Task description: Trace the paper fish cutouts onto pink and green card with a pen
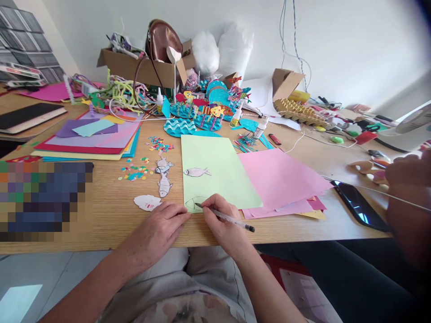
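A sheet of light green paper (222, 179) lies in front of me, with a fish cutout (198, 172) on its left half. Near its bottom left corner is an outlined fish drawing (191, 204). My right hand (224, 217) grips a pen (232, 219), its tip touching that outline. The fingers partly hide the drawing. Flat on the table, my left hand (164, 222) has its fingers stretched out to the sheet's lower left corner, holding nothing. Beyond it lie a white leaf-shaped cutout (147, 202) and small paper fish (164, 184).
Pink sheets (283, 179) and a phone (360, 206) lie to the right, beside another person's hand (407, 179). Confetti dots (134, 172) and a coloured paper stack (87, 143) are on the left. Glue bottles (260, 129) and blue fish crafts (180, 127) stand behind.
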Demonstrator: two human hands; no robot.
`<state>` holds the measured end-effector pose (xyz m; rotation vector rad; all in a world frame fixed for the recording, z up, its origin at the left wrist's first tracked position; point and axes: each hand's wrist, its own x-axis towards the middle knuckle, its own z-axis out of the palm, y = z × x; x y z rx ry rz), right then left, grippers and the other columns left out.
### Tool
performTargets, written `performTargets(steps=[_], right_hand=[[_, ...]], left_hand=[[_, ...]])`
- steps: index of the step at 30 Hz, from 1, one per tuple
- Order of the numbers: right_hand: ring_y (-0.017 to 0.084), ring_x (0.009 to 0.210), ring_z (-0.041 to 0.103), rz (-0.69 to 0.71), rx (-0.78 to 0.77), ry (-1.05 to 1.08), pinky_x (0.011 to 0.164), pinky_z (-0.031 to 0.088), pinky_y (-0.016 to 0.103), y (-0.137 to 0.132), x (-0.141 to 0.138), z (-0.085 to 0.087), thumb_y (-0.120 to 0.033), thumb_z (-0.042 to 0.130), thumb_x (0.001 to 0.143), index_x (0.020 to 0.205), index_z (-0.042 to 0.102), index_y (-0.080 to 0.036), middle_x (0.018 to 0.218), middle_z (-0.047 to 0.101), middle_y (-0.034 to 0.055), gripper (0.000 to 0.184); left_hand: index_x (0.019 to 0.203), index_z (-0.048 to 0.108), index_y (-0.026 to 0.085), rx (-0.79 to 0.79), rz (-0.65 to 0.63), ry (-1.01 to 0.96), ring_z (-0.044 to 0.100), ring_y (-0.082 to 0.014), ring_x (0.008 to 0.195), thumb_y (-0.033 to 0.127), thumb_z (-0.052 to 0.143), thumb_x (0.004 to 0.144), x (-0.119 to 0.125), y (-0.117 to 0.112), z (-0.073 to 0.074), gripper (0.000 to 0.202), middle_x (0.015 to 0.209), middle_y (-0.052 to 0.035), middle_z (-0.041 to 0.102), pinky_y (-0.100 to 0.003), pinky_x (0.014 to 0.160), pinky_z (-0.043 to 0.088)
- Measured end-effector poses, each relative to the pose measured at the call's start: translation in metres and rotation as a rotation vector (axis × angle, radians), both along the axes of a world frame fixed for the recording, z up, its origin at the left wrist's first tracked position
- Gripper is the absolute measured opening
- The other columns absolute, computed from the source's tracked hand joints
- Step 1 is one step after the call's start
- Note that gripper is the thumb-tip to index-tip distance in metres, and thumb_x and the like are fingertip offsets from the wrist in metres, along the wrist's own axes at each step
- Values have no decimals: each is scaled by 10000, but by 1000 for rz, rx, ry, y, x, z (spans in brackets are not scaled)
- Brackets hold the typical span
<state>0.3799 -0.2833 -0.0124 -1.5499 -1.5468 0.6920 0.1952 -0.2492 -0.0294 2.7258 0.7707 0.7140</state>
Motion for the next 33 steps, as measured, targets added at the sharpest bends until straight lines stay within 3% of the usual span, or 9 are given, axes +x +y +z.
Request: performTargets(steps=[8,23,33], right_hand=[[116,558,522,24,-14,-7,537,378,213,5,-3,-5,-171,470,794,786,555,-190,626,609,-16,88],[105,512,405,42,-26,-21,511,297,214,-2,0,4,-134,437,715,653,461,-202,519,420,-61,96],[97,484,428,39,-10,9,471,309,205,-2,0,-1,-173,470,773,733,544,-190,532,504,-50,85]], left_hand=[[1133,595,167,-32,-3,10,532,-191,1008,109,397,908,-2,-1,2,306,1056,-72,599,-351,894,487],[1084,614,127,3,-4,-9,539,-186,969,110,393,917,0,0,4,278,1002,-82,608,-323,861,488],[1143,596,153,5,10,46,517,-207,1076,98,410,900,-3,0,-1,311,1139,-89,598,-382,930,474]])
